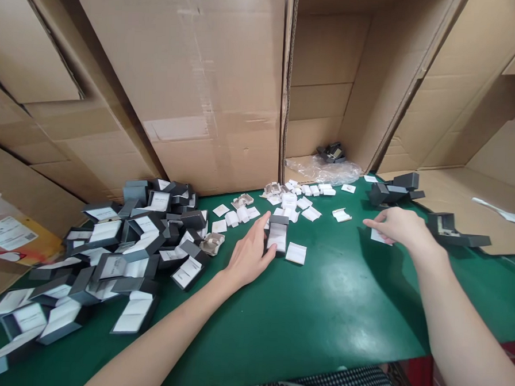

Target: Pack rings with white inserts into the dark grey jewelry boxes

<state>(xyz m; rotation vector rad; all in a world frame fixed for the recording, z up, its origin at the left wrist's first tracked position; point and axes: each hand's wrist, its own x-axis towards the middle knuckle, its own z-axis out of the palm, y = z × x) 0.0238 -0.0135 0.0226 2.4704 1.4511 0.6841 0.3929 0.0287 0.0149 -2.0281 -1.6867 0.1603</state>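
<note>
while the left hand (249,255) has its fingers clamped around an open dark-grey, white-lined box (276,235), seemingly steadying it, the right hand (397,225) pinches a flat white card (376,236).

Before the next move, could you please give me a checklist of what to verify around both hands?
1. Left hand touching the open box: ok, its thumb is at the front edge.
2. Box lid raised: ok, the white inside shows.
3. Right hand gripping the white piece firmly: cannot tell, the hand partly covers it.
4. Spot right of the box free: not ok, a white card lies there.
5. Left hand apart from the heaped boxes: ok.
</note>
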